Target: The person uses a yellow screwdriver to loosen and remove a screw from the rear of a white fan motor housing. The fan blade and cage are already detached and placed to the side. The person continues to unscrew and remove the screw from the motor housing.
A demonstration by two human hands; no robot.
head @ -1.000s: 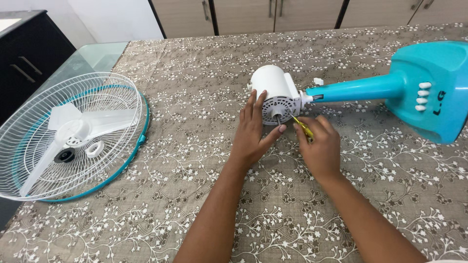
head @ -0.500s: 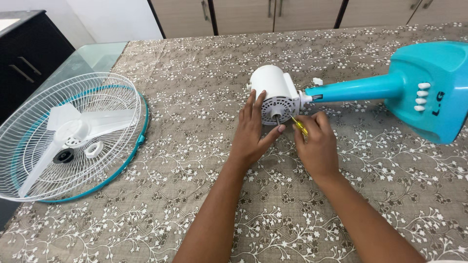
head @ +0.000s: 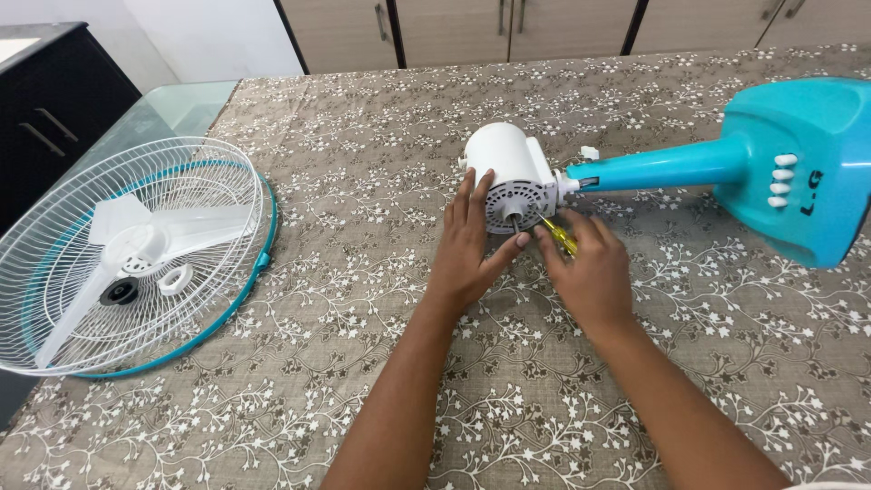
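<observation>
Near the centre of the frame, a little above the middle: a white fan motor [head: 511,172] lying on its side on the patterned tablecloth [head: 381,272], shaft end turned toward the camera. Joined on its right to a teal stand [head: 671,165] running out to a wide teal base [head: 803,163] with white buttons at the far right edge.

Left hand [head: 472,240] pressed flat-ish against the motor's left side and face, fingers spread up over the housing, thumb hooked under the front grille. Likely placed so to stop the round housing from rolling or turning. Not clenched; open and bracing.

Right hand [head: 590,268] just right of the motor, closed around a yellow-handled screwdriver [head: 560,236]. Handle mostly hidden in the fist; thin shaft angled up-left, tip meeting the lower right rim of the motor face, apparently at a screw, though the screw itself too small to make out.

At the left of the frame, well apart from both hands: a white wire fan guard [head: 136,254] with a teal rim, lying flat. Inside it, loose white blades [head: 154,238] and a small white ring nut [head: 175,278]. Seemingly parked there, out of the way of the hands.

Along the top edge, wooden cabinet doors [head: 454,27]; in the upper left corner, a dark cabinet [head: 54,100].
</observation>
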